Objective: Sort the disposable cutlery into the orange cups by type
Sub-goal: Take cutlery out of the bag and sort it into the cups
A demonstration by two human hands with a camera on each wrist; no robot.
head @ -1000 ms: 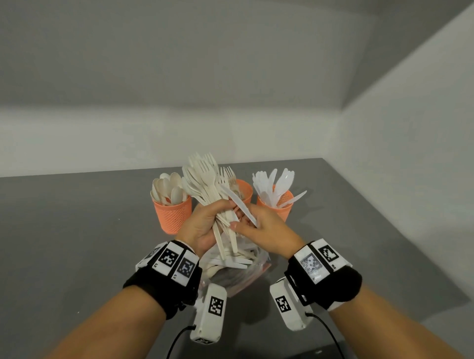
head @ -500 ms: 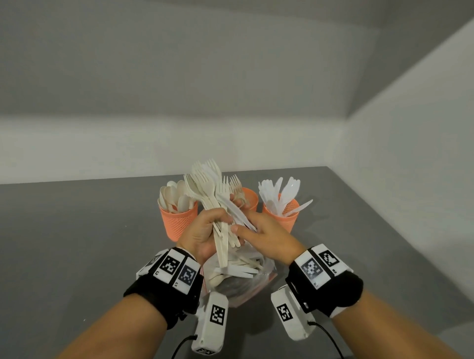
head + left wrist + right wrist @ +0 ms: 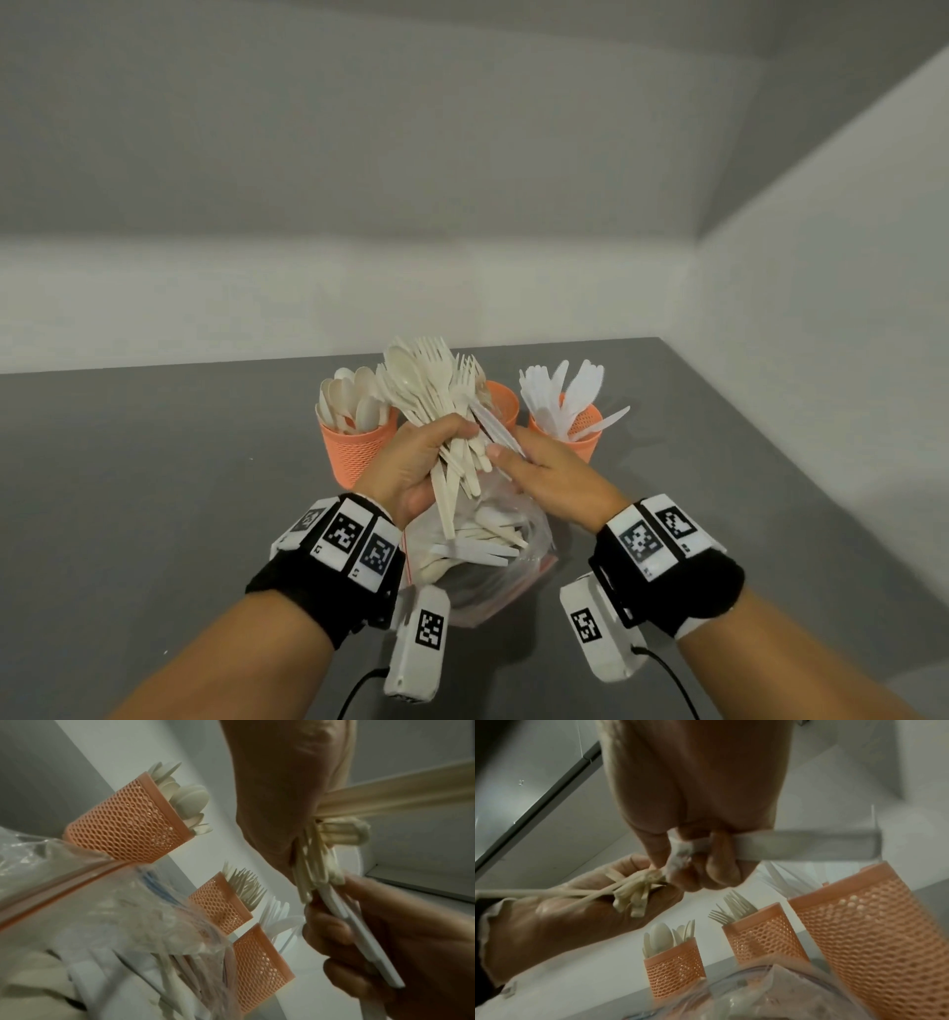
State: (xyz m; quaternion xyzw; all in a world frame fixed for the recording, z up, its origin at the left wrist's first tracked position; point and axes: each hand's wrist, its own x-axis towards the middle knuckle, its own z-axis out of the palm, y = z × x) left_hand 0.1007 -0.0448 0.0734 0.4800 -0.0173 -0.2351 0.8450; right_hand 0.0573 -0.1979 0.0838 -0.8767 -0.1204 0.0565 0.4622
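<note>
bundle (image 3: 436, 411) in left hand (image 3: 405, 462) — heads up, perhaps tilted.

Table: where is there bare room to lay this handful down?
Bare grey table lies left of the spoon cup, and right of the knife cup toward the wall. It is crowded in the middle: three cups in a row, the plastic bag in front, both hands above it.

Three orange cups (image 3: 357, 452) stand in a close row at 12 o'clock, cutlery heads projecting above each rim. A clear bag (image 3: 482, 560) of cutlery blocks the 6 o'clock approach. Bare grey table (image 3: 154, 488) lies open at 9 and 3 o'clock. Walls close off 12 and 3.
</note>
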